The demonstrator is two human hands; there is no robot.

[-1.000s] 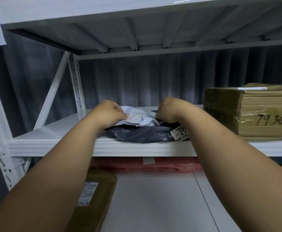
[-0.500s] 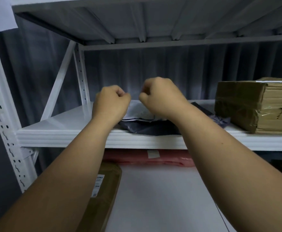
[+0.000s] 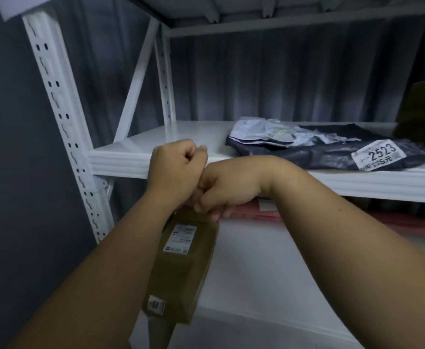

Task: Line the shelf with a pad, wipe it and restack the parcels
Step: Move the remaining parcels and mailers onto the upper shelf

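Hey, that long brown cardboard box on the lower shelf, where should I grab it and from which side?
Grip the long brown cardboard box across its narrow width near the middle, thumb on one long side and fingers on the other, coming from above and in front. It lies flat and lengthwise on the lower shelf, its near end at the front edge, with bare shelf to its right. Its far end sits under the right hand.

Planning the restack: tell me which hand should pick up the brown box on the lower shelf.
Probably the right hand: its fingers hang just above the brown box, while the left hand sits higher.
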